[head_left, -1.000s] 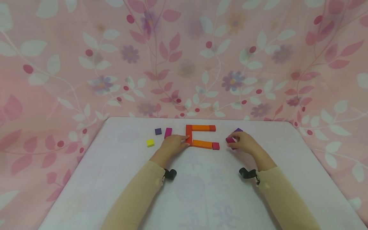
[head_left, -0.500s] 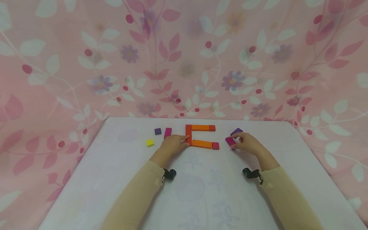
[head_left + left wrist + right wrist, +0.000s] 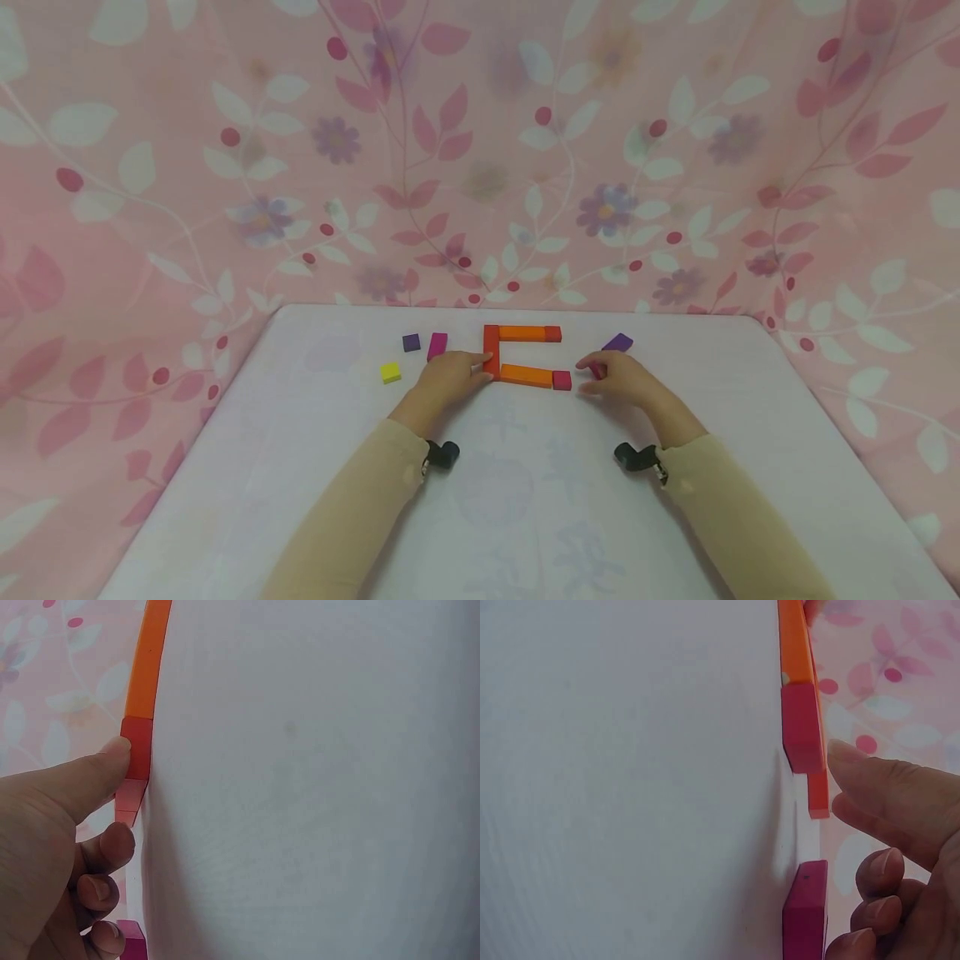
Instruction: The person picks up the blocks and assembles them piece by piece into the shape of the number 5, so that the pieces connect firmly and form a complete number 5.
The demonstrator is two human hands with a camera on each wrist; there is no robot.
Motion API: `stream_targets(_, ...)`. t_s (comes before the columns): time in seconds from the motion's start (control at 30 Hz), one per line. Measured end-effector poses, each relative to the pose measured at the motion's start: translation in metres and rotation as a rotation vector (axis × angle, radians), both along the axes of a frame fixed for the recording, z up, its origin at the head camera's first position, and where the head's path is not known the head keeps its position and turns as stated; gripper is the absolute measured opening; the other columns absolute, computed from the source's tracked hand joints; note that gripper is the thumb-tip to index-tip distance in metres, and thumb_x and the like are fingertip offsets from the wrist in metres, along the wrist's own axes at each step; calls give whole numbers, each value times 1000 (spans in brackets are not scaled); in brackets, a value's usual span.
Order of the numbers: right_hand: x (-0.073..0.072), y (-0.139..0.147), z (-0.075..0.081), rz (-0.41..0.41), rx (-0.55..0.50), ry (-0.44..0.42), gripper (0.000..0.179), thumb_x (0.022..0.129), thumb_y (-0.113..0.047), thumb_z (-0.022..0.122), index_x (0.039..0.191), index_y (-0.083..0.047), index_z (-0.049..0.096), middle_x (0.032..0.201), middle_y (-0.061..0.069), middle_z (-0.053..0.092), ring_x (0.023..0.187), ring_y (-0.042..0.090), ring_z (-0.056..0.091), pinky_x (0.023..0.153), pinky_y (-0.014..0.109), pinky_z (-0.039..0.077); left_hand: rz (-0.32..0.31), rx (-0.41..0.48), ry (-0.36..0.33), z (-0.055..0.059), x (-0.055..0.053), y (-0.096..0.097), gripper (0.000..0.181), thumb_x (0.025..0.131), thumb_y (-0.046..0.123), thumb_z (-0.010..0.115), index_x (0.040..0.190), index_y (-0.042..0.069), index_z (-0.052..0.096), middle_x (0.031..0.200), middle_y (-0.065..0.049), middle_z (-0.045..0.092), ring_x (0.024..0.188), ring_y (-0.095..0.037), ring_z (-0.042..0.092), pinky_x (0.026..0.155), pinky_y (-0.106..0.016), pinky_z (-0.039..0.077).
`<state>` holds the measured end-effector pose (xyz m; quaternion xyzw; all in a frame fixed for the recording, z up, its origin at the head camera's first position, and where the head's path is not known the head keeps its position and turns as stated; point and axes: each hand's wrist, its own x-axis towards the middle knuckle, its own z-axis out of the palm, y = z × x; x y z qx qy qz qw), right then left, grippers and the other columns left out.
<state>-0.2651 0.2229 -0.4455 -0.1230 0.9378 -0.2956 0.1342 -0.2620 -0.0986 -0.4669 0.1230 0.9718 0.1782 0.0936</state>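
Observation:
My left hand [image 3: 447,375] touches the upright red-orange block [image 3: 491,350] with thumb and index finger apart. Its thumb [image 3: 112,761] lies against the block in the left wrist view, the other fingers loosely bent. From that block two orange bars, a far one [image 3: 522,333] and a near one [image 3: 527,376], run rightward, ending in a red cube [image 3: 552,334] and a crimson cube [image 3: 562,380]. My right hand [image 3: 621,383] hovers just right of the crimson cube, thumb and index finger parted with nothing pinched. A magenta block [image 3: 805,907] lies under it, partly hidden in the head view.
A purple block [image 3: 618,342] lies behind the right hand. Left of the arrangement are a dark purple cube [image 3: 412,342], a yellow block [image 3: 391,372] and another magenta block [image 3: 438,345], partly covered by the left hand. Flowered cloth [image 3: 480,167] hangs behind the white table [image 3: 525,500].
The right hand pinched the magenta block a second ago, then let it go on the table in front of the purple block. It has since shifted left toward the crimson cube. The left hand stays put.

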Motion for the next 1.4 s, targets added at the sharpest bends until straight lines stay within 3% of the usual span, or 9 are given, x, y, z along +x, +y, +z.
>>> stream_targets(0.33,-3,-11,-5,11,0,38,37,84,-23,82,117,-10,71,78,5,47,73,21,44,64,33,36,9,-7,-4,0,0,0,54,95,46,66,146,36,51,141,0,60,132,-24,53,105,-44,44)
stream_targets(0.97,-3,-21,-3,-27,44,9,31,85,-22,81,113,-12,73,90,9,55,85,25,50,72,36,42,10,11,-20,6,6,1,53,96,43,65,147,34,51,143,-1,58,133,-26,51,108,-46,41)
stream_targets(1.4,-3,-20,-3,-18,37,21,30,86,-21,80,113,-12,73,89,9,54,84,25,50,71,35,42,-4,-14,7,3,1,2,53,96,44,65,146,33,52,142,-2,59,132,-26,52,108,-45,41)
